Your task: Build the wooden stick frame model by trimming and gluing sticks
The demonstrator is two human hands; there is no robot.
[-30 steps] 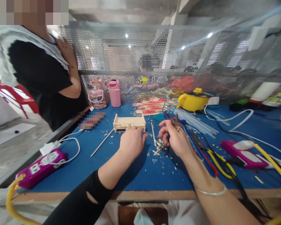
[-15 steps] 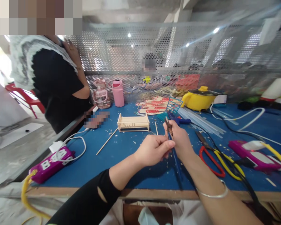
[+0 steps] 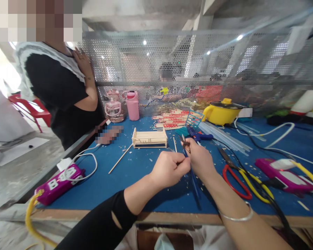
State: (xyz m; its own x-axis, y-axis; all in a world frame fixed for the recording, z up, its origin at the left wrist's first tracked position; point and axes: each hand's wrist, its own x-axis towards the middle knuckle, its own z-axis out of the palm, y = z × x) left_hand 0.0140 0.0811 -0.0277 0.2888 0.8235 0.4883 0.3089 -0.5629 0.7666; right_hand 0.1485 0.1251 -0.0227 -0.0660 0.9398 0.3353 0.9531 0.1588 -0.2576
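Observation:
My right hand (image 3: pixel 202 159) is closed round a pair of pliers (image 3: pixel 194 189) with long blue handles, its dark jaws pointing away from me. Beside it my left hand (image 3: pixel 170 169) is closed in a pinch against the pliers; whatever sits between its fingertips is hidden. Beyond my hands stands a small frame of pale wooden sticks (image 3: pixel 150 140), with rails and corner posts. One loose wooden stick (image 3: pixel 120 159) lies to its left, and a shorter stick (image 3: pixel 174 144) lies to its right. A blue glue gun (image 3: pixel 202 135) rests just past my right hand.
Scissors (image 3: pixel 236 180) with red and yellow handles lie right of my arm. Purple power strips (image 3: pixel 59 184) sit at both sides. Behind are a stick pile (image 3: pixel 172 118), a yellow pot (image 3: pixel 221 114), glue sticks (image 3: pixel 224 137) and a pink bottle (image 3: pixel 133 107). A person (image 3: pixel 59 80) stands at left.
My left thumb has drawn back from over the pliers, and its fingers are now bent more tightly. The pliers' jaws have swung slightly left. The wooden frame stays in place.

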